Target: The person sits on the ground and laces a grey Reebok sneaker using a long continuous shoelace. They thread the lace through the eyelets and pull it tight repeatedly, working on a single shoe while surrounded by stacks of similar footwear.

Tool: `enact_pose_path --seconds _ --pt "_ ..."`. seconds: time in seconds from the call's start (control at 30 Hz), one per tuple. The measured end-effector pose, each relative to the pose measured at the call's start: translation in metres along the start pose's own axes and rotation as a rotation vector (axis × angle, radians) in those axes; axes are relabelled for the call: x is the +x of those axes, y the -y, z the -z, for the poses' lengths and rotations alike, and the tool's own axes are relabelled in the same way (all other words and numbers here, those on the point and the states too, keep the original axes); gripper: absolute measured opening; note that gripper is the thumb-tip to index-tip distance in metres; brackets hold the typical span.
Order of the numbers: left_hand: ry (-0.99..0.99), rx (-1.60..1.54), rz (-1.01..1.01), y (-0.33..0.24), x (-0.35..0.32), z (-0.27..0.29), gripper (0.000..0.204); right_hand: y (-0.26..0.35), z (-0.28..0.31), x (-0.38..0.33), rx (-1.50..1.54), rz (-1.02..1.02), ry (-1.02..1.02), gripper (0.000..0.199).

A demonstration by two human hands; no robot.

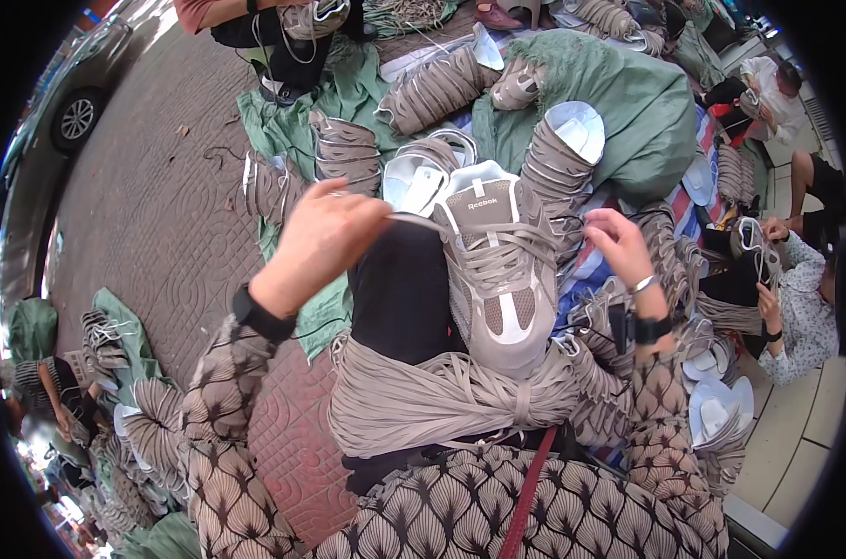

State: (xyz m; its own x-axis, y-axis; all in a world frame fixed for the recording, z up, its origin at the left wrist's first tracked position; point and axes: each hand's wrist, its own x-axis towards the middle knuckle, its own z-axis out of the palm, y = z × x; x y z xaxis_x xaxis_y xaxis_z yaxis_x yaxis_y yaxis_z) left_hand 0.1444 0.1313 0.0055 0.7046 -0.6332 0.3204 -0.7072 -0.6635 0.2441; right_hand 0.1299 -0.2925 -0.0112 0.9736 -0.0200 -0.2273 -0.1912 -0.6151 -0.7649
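A grey-beige sneaker [521, 321] with white trim rests on my lap, toe toward me, its flat laces crossing the tongue. My left hand [325, 238] pinches one shoelace [416, 221] and holds it taut out to the left of the shoe's upper eyelets. Right of the shoe, apart from it, is my right hand [620, 244]; its fingers are bent with a gap between thumb and forefinger, and no lace shows in it. A thick bundle of grey laces [423, 401], tied near its right end, lies across my thighs below the toe.
Nested stacks of shoe uppers [437, 88] lie ahead and on both sides. A bulging green sack [619, 102] sits at the far right. Other people work nearby, one person at the right [805, 298] holding a shoe. A car [83, 102] stands on the paving at far left.
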Motion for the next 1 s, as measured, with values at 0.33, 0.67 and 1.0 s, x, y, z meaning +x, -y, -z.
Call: enact_pose_path --seconds 0.33,0.67,1.0 --pt "-0.147 0.133 -0.246 -0.072 0.059 -0.01 0.013 0.12 -0.074 -0.003 0.711 0.109 0.641 0.019" --pt "-0.089 -0.196 -0.107 -0.059 0.044 -0.029 0.012 0.101 -0.045 0.006 0.331 0.148 0.628 0.016" --pt "0.0 -0.126 0.209 -0.074 0.049 -0.053 0.018 0.093 -0.062 0.011 -0.467 0.837 0.151 0.013"
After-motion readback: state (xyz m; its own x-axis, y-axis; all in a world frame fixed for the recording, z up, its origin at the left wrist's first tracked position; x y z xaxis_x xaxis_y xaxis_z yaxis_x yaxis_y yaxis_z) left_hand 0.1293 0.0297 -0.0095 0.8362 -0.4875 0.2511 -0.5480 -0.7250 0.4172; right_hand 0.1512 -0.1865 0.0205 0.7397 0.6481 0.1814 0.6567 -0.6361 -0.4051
